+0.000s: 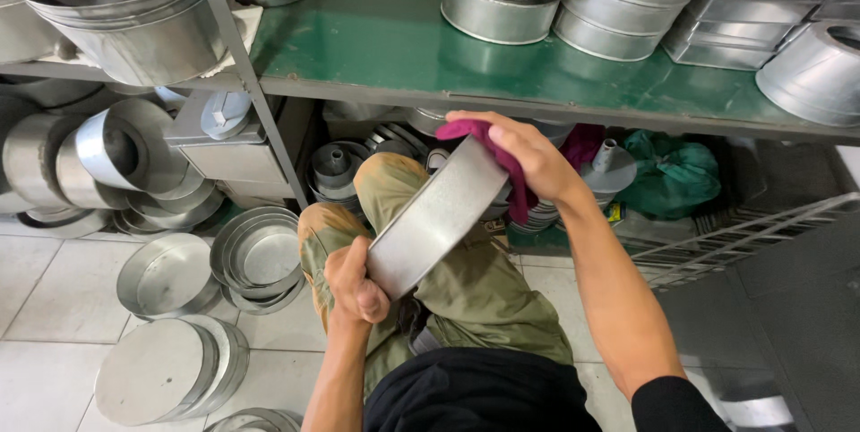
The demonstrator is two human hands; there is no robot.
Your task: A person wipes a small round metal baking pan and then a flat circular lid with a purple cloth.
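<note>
Resting on edge over the person's lap, one round metal pan [436, 217] is held tilted between two hands. The left hand [356, 284] is closed around its lower rim, and the right hand [528, 156] presses a magenta cloth [502, 163] against the upper rim, fingers curled over it. As a judgement, the wiping is under way: the cloth sits at the top edge, and how much of the pan is already wiped cannot be told. On the tiled floor [45, 298] to the left lie three groups of round pans: a single one [168, 275], a nested set [260, 257] and a stack turned upside down [166, 369]. More pans crowd the green shelf [376, 38] above; their number cannot be told.
</note>
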